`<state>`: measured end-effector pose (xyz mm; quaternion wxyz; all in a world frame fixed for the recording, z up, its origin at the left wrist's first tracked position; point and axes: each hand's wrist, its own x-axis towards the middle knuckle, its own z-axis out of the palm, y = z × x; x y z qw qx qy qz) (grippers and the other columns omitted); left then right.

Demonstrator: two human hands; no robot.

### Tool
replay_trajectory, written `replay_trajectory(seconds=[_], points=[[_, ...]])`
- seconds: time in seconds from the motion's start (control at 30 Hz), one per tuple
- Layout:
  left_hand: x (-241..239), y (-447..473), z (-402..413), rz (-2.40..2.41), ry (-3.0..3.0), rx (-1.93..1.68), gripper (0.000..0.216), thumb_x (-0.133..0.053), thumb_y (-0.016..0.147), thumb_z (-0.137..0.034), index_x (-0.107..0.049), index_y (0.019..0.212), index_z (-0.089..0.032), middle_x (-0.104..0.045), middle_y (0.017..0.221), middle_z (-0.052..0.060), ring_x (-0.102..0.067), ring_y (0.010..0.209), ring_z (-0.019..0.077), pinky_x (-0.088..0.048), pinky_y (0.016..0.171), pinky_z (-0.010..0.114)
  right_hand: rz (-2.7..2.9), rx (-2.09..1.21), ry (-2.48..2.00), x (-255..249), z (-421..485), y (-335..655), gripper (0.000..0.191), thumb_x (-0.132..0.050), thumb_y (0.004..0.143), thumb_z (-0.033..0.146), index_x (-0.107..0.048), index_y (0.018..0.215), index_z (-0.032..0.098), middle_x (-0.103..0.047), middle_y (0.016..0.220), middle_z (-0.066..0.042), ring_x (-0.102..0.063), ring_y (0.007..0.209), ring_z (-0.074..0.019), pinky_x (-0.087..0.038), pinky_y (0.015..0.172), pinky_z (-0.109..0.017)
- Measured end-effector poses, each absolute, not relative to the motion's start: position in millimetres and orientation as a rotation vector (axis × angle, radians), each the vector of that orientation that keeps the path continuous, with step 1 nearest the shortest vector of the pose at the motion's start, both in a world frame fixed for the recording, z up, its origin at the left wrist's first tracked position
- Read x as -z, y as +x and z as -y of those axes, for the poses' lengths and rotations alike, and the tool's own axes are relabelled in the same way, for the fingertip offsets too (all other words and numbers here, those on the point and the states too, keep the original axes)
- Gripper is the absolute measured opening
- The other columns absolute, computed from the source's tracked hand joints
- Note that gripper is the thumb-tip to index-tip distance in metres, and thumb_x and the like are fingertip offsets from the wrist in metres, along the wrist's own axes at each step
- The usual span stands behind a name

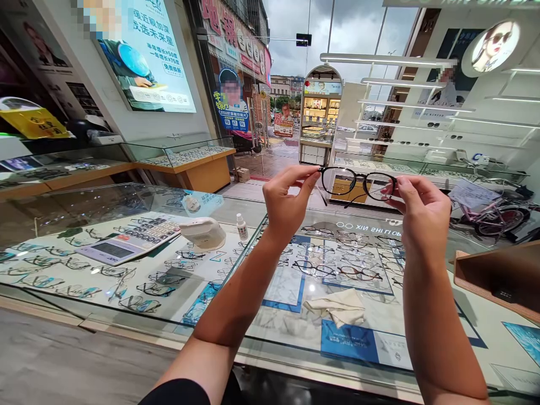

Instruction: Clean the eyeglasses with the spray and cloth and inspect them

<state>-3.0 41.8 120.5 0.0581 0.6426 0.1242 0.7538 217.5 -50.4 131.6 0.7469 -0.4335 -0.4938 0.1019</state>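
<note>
A pair of black round-framed eyeglasses (360, 175) is held up in the air above the glass counter, its temple arms hanging below the lenses. My left hand (289, 197) pinches the frame's left end between thumb and fingers. At the opposite end, my right hand (422, 208) grips the frame near the hinge, some fingertips showing behind the lens. Below them on the glass lies a crumpled cream cleaning cloth (337, 306). Rows of spectacles (337, 270) are seen under the glass.
A calculator (130, 239), a white curved device (203, 232) and a small spray bottle (242, 226) stand on the counter's left part. A blue-and-white leaflet (350, 341) lies near the front edge. At right sits a brown wooden tray (502, 275). An arched mirror (320, 112) stands beyond.
</note>
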Motion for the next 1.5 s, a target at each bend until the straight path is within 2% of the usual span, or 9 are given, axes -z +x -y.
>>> replay_trajectory(seconds=[0.33, 0.57, 0.8, 0.97, 1.1, 1.23, 1.5], points=[[-116, 0, -45, -0.452, 1.873, -2.184, 0.017, -0.079, 0.096, -0.039, -0.084, 0.105, -0.025, -0.083, 0.097, 0.005, -0.078, 0.085, 0.0149, -0.066, 0.077, 0.030, 1.128, -0.411, -0.943, -130, 44, 224, 0.025, -0.071, 0.093, 0.053, -0.068, 0.098, 0.028, -0.076, 0.095, -0.003, -0.078, 0.092, -0.0212, -0.066, 0.082, -0.038], [-111, 3, -54, -0.473, 1.855, -2.094, 0.017, -0.081, 0.094, -0.038, -0.084, 0.103, -0.025, -0.084, 0.096, 0.005, -0.078, 0.083, 0.0151, -0.067, 0.079, 0.031, 1.104, -0.531, -0.888, -128, 40, 226, 0.029, -0.071, 0.093, 0.051, -0.069, 0.109, 0.027, -0.078, 0.101, -0.005, -0.079, 0.101, -0.0226, -0.067, 0.085, -0.037], [-108, 1, -64, -0.544, 1.887, -2.062, 0.011, -0.078, 0.094, -0.031, -0.083, 0.101, -0.024, -0.084, 0.094, 0.005, -0.078, 0.081, 0.0155, -0.066, 0.078, 0.031, 1.136, -0.632, -0.872, -127, 36, 228, 0.027, -0.075, 0.089, 0.051, -0.072, 0.100, 0.026, -0.079, 0.096, -0.003, -0.080, 0.096, -0.0222, -0.068, 0.080, -0.036], [-110, -6, -66, -0.607, 2.140, -2.002, 0.010, -0.074, 0.096, -0.027, -0.083, 0.099, -0.023, -0.083, 0.092, 0.005, -0.075, 0.079, 0.0157, -0.062, 0.075, 0.031, 1.217, -0.717, -1.004, -126, 30, 237, 0.021, -0.077, 0.083, 0.041, -0.079, 0.097, 0.025, -0.079, 0.096, -0.004, -0.077, 0.094, -0.0203, -0.063, 0.086, -0.037], [-110, -7, -62, -0.635, 2.387, -1.935, 0.012, -0.070, 0.099, -0.025, -0.082, 0.102, -0.024, -0.083, 0.097, 0.005, -0.074, 0.084, 0.0169, -0.057, 0.077, 0.033, 1.372, -0.709, -1.128, -122, 26, 234, 0.026, -0.082, 0.083, 0.048, -0.082, 0.096, 0.025, -0.080, 0.102, -0.006, -0.072, 0.097, -0.0203, -0.056, 0.092, -0.039], [-110, -4, -57, -0.673, 2.497, -1.920, 0.013, -0.068, 0.101, -0.023, -0.081, 0.103, -0.024, -0.083, 0.098, 0.005, -0.075, 0.088, 0.0180, -0.054, 0.078, 0.033, 1.587, -0.751, -1.205, -119, 25, 225, 0.033, -0.084, 0.082, 0.055, -0.083, 0.091, 0.023, -0.079, 0.095, -0.005, -0.065, 0.091, -0.0199, -0.050, 0.090, -0.039], [-112, -4, -56, -0.614, 2.463, -1.902, 0.014, -0.067, 0.101, -0.023, -0.081, 0.102, -0.024, -0.083, 0.097, 0.005, -0.076, 0.089, 0.0181, -0.056, 0.079, 0.034, 1.612, -0.962, -1.083, -117, 20, 224, 0.035, -0.087, 0.079, 0.057, -0.083, 0.085, 0.022, -0.077, 0.094, -0.005, -0.063, 0.089, -0.0182, -0.047, 0.091, -0.036]])
